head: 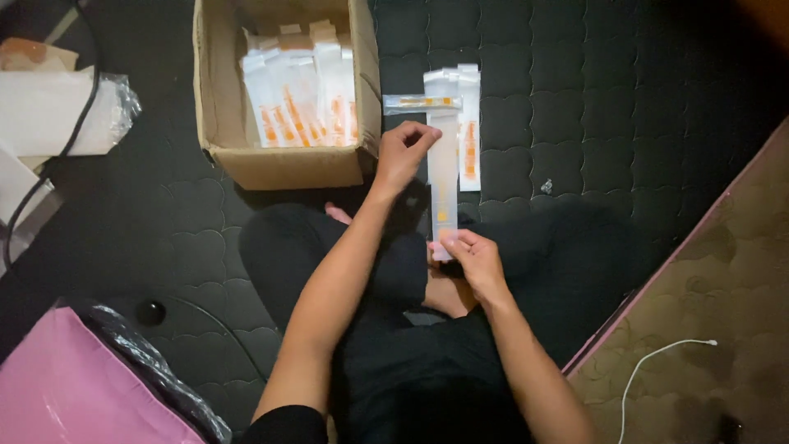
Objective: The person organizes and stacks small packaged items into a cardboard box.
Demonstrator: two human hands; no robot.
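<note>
over dim dark quilting, left hand (404, 152) and right hand (474, 256) pinch a long white packet (443, 185), its print illegible.

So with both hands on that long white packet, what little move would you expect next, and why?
Probably laying the packet down on the pile just behind it. The left hand pinches its far part and the right hand its near end, so it is stretched flat, lined up with the packets already lying on the dark mat beside the box.
</note>
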